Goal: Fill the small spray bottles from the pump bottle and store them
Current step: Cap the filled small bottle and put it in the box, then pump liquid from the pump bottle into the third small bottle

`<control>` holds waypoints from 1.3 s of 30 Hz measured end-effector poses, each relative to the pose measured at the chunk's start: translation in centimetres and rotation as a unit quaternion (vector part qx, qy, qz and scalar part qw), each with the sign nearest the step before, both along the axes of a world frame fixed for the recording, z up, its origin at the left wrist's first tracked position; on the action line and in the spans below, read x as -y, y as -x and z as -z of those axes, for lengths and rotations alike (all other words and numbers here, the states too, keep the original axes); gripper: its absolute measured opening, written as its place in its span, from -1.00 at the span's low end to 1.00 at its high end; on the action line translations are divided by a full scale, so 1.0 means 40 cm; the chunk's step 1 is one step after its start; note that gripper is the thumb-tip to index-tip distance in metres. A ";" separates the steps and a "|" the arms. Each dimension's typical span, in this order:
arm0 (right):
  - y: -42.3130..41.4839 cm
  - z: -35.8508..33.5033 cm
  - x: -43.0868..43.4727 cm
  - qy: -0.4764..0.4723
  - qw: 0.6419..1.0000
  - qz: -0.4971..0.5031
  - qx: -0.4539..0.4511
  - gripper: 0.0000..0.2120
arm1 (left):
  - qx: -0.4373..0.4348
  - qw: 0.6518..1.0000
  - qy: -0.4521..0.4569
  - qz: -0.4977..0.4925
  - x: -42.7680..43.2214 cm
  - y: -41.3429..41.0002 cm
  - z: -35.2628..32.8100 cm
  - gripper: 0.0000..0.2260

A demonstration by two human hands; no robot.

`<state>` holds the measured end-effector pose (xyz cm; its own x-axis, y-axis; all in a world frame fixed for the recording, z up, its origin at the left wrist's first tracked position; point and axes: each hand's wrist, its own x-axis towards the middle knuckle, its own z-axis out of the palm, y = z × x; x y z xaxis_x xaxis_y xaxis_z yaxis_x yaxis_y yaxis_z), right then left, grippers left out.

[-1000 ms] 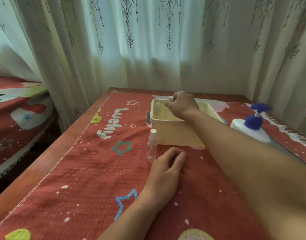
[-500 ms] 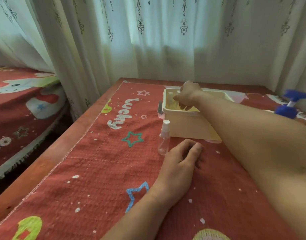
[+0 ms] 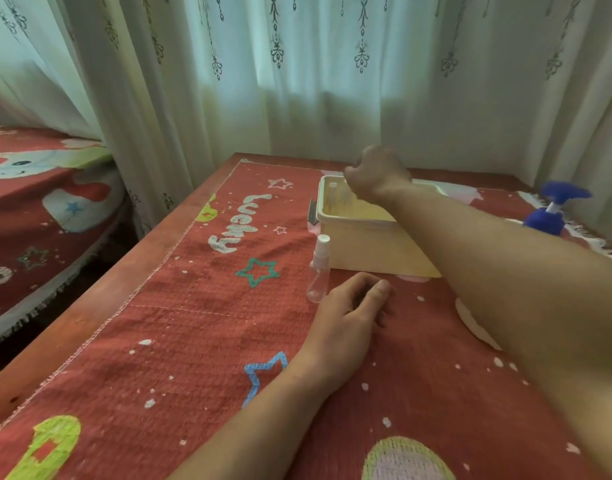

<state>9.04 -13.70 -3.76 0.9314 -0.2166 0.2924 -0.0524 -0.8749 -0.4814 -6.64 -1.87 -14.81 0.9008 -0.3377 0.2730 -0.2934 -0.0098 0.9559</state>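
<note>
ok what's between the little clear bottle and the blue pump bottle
The cream box sits between the clear bottle and the pump bottle, and the right forearm crosses over it, in the head view.

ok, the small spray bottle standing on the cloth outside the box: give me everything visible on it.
The small spray bottle has a clear, plastic-looking rounded body and a white spray top. It stands upright on the red cloth, just off the near left corner of the cream box. The left hand rests right beside it; whether they touch can't be judged. Nothing grips it. It looks empty, though that's hard to confirm.
</note>
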 end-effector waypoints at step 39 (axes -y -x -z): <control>0.440 0.279 0.088 -0.463 0.868 -0.151 0.093 -0.78 | 0.239 0.949 -0.198 -0.060 -0.002 -0.006 0.021 -0.71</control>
<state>-8.58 -17.23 -14.93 0.9419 -0.1939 0.2743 0.2662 -0.0676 -0.9616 -6.40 -1.78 -15.66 0.7444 -0.4020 0.5332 -0.6666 -0.4009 0.6284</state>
